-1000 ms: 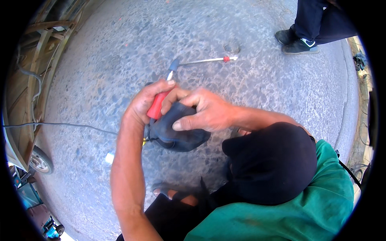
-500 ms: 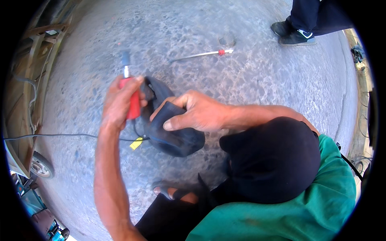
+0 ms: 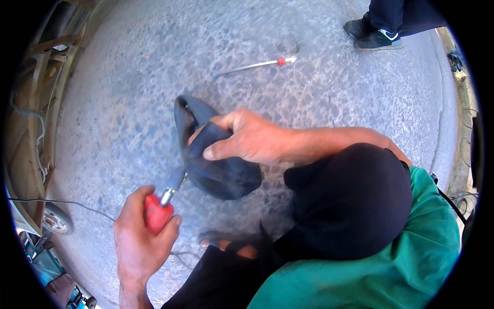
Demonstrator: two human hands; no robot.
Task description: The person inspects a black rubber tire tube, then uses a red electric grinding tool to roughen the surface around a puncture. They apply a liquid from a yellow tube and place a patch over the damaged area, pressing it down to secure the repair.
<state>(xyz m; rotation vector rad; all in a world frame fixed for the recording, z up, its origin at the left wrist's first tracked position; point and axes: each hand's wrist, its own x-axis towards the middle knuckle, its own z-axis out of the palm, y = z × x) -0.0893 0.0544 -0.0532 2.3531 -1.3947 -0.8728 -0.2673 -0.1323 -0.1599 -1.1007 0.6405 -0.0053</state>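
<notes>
My left hand (image 3: 141, 234) is closed around the red handle of a corded tool (image 3: 158, 213). The tool has a silver collar and a grey tip, smeared by motion. Its tip points up and right, at the lower left side of a folded black rubber tube (image 3: 224, 177); whether they touch I cannot tell. With thumb on top and fingers tucked behind, my right hand (image 3: 247, 139) pinches an upper fold of the tube. The tube's looped end stands up beyond the fingers.
On the rough stone ground lies a metal rod (image 3: 252, 66) with a red collar. Another person's dark shoes (image 3: 375, 38) are at the upper right. A thin cable (image 3: 77, 202) runs in from the left, near a wheel (image 3: 55, 220) and a rusty metal frame (image 3: 38, 123).
My left hand has swung the red-handled tool from above the tube's left side down toward me, and the cable has shifted with it. My right hand keeps hold of the tube.
</notes>
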